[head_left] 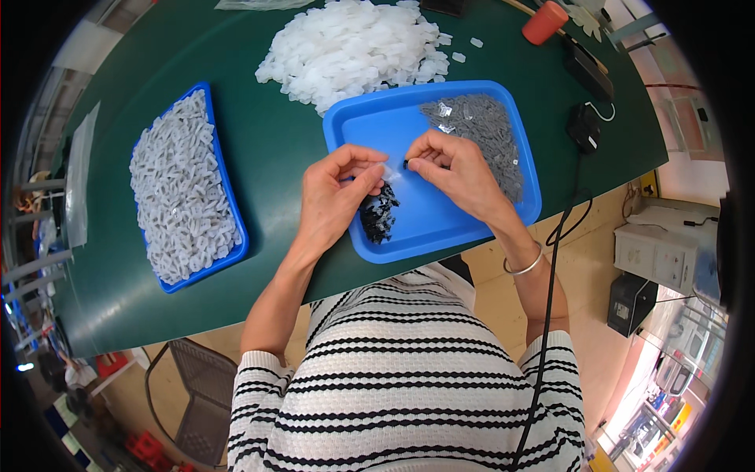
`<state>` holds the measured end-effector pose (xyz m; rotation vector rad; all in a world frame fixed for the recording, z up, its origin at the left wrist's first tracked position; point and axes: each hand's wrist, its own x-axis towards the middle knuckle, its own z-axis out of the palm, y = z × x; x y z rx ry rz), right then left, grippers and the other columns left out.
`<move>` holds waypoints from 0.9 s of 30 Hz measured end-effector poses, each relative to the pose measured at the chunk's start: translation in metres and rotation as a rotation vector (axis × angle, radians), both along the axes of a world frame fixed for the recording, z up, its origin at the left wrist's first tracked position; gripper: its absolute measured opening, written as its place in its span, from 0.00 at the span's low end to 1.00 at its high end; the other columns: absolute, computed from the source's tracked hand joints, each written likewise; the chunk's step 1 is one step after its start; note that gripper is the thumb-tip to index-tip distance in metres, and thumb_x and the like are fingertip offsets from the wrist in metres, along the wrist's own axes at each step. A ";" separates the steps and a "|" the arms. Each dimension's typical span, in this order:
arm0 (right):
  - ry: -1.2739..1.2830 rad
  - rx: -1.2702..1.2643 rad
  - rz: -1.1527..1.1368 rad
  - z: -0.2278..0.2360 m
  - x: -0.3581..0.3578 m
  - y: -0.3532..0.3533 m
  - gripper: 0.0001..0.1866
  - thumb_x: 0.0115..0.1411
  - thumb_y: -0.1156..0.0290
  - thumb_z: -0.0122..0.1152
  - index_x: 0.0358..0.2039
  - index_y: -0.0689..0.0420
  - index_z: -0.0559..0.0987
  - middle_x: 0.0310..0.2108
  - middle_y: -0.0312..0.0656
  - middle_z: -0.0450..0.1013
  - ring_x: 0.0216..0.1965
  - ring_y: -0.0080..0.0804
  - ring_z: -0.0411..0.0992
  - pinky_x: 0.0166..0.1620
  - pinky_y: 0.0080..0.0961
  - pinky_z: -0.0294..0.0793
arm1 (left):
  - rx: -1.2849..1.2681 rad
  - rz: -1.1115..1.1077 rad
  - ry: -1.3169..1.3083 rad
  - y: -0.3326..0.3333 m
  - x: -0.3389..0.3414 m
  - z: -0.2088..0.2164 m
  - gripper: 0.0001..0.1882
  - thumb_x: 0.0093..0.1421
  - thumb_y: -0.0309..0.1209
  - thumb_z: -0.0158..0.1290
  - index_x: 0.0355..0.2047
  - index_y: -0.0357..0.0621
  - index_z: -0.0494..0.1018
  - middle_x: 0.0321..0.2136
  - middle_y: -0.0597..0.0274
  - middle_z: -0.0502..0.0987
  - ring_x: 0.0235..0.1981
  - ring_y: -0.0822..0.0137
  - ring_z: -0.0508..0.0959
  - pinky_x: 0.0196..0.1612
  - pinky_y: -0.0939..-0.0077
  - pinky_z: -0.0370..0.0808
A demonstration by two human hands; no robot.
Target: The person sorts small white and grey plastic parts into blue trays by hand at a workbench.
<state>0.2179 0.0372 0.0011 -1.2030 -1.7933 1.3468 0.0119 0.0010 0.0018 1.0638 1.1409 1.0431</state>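
Observation:
Both my hands are over a blue tray (432, 228) at the table's near edge. My left hand (336, 189) pinches a small clear plastic piece (391, 173), perhaps a little bag, between thumb and fingers. A small black part (406, 164) is gripped at the fingertips of my right hand (456, 169), just right of the clear piece and apart from it. Below my left hand, a heap of small black parts (379, 216) lies in the tray's left side. Many small dark grey parts (484, 134) fill its right side, with a few shiny clear pieces on top.
A second blue tray (242, 228) heaped with pale grey parts (177, 189) stands at left. Behind the middle tray rises a pile of translucent white pieces (354, 47). An orange-red cylinder (544, 23) and a black device (583, 127) lie at right; a black cable (550, 299) hangs over my right side.

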 end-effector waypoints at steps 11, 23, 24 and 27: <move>-0.079 0.080 -0.035 0.001 -0.006 -0.001 0.04 0.60 0.77 0.58 0.33 0.64 0.78 0.29 0.35 0.75 0.30 0.18 0.71 0.34 0.15 0.71 | -0.032 -0.037 -0.024 0.003 0.001 -0.004 0.09 0.62 0.22 0.53 0.43 0.34 0.75 0.33 0.59 0.81 0.32 0.72 0.80 0.36 0.83 0.76; 0.410 -0.216 -0.026 -0.001 -0.009 -0.006 0.07 0.60 0.76 0.59 0.38 0.65 0.77 0.35 0.39 0.74 0.38 0.23 0.74 0.39 0.18 0.74 | -0.017 0.014 -0.055 0.000 0.002 -0.001 0.10 0.60 0.20 0.54 0.43 0.35 0.75 0.33 0.61 0.80 0.32 0.75 0.79 0.34 0.84 0.77; 0.424 -0.216 -0.037 0.000 -0.009 -0.007 0.07 0.60 0.76 0.60 0.38 0.65 0.77 0.35 0.39 0.74 0.38 0.23 0.74 0.40 0.18 0.74 | -0.016 0.012 -0.057 0.000 0.003 -0.001 0.10 0.60 0.20 0.54 0.43 0.35 0.75 0.33 0.61 0.80 0.32 0.75 0.79 0.34 0.84 0.77; 0.430 -0.219 -0.054 -0.001 -0.009 -0.010 0.08 0.60 0.76 0.60 0.40 0.65 0.76 0.36 0.40 0.74 0.38 0.23 0.74 0.41 0.19 0.75 | -0.005 -0.005 -0.001 0.000 0.004 0.001 0.10 0.59 0.21 0.55 0.43 0.35 0.75 0.32 0.63 0.79 0.30 0.77 0.78 0.33 0.86 0.76</move>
